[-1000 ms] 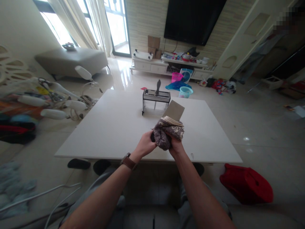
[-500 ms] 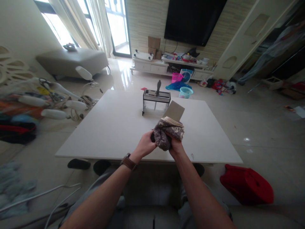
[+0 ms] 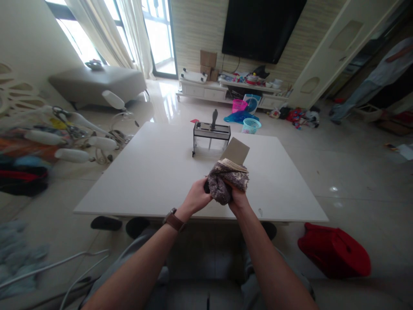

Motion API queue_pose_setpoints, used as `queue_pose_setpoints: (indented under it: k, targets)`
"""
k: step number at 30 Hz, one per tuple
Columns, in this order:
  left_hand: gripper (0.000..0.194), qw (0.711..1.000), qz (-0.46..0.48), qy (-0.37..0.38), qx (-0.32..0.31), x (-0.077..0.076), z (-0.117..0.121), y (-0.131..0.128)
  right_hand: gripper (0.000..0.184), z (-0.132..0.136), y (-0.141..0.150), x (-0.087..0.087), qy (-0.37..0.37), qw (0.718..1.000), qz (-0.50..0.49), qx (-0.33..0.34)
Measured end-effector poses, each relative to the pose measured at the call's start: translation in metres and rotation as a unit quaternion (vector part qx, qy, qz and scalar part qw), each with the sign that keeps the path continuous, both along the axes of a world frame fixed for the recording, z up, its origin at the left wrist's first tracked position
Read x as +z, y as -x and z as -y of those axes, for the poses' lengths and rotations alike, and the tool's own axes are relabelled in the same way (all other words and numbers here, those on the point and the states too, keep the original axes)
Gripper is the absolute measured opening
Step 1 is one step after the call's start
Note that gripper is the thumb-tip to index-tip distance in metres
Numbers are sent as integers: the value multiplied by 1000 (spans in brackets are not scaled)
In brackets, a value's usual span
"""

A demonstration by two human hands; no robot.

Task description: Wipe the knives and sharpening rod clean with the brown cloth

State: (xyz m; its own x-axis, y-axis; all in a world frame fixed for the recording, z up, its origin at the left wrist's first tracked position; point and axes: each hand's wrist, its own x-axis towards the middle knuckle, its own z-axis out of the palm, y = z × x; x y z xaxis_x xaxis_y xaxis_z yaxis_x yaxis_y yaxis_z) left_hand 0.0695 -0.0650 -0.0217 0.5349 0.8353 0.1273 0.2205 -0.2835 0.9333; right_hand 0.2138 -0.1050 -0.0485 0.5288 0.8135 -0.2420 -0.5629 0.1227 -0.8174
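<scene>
Over the near edge of the white table [image 3: 155,172], my left hand [image 3: 197,197] is closed around a dark handle of a cleaver. Its broad grey blade [image 3: 236,150] points up and away from me. My right hand [image 3: 238,199] is closed on a fuzzy grey-brown cloth [image 3: 224,183], which is bunched around the lower part of the blade. Behind the blade stands a clear knife rack [image 3: 211,134] with one black-handled knife [image 3: 214,117] upright in it.
A red bag [image 3: 335,254] lies on the floor at the right. A rack with white pegs and clutter [image 3: 64,137] stands to the left. Baskets [image 3: 251,125] and a TV cabinet [image 3: 222,90] are beyond the table. A person [image 3: 371,90] is at the far right.
My hands, the cloth and the cleaver have stayed put. The person at the far right has shifted position.
</scene>
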Motion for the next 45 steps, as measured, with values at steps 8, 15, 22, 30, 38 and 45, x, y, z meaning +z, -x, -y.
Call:
queue_pose_setpoints:
  k: [8, 15, 22, 30, 38, 45]
  targets:
    - [11, 1000, -7, -6, 4, 0, 0, -1, 41, 0, -1, -4, 5, 1000, 1, 6]
    - [10, 1000, -1, -8, 2, 2, 0, -1, 42, -1, -3, -8, 14, 1000, -1, 6]
    - [9, 1000, -4, -2, 4, 4, 1, -1, 43, -1, -1, -5, 9, 1000, 2, -5]
    - [11, 1000, -16, 8, 3, 4, 1, -1, 44, 0, 0, 2, 8, 1000, -16, -6]
    - [11, 1000, -15, 15, 3, 2, 1, -1, 43, -1, 2, 3, 9, 1000, -13, -8]
    - [12, 1000, -17, 15, 0, 2, 2, -1, 44, 0, 3, 6, 4, 1000, -18, -10]
